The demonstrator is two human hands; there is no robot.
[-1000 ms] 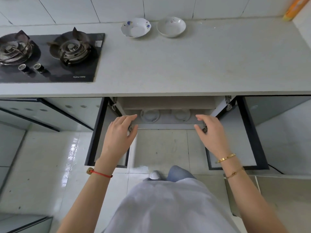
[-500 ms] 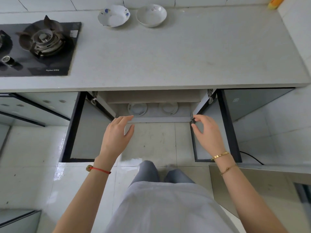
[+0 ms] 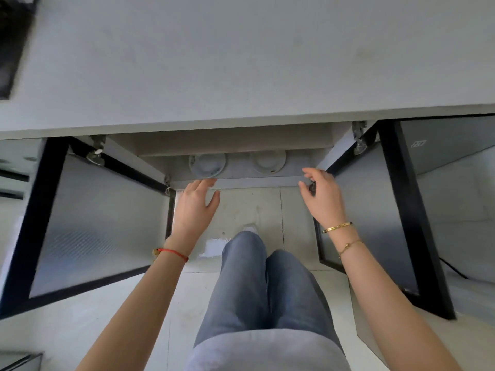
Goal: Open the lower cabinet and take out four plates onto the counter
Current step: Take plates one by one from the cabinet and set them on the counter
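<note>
White plates [image 3: 206,165] sat on the cabinet floor just past its front edge, straight ahead of the left hand [image 3: 193,210], nearer than the right hand [image 3: 322,195], both grips apart and empty.

Two plates [image 3: 207,165] in cabinet half hidden under counter [image 3: 241,62] edge; stove [image 3: 12,41] cut off, blurred.

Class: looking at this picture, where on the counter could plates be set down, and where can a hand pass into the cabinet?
The pale grey counter shows a wide bare stretch from the black stove edge rightwards. Between the two open black-framed cabinet doors the opening is free; left hand and right hand are at its sill. Inside, two white round plates sit side by side.
</note>
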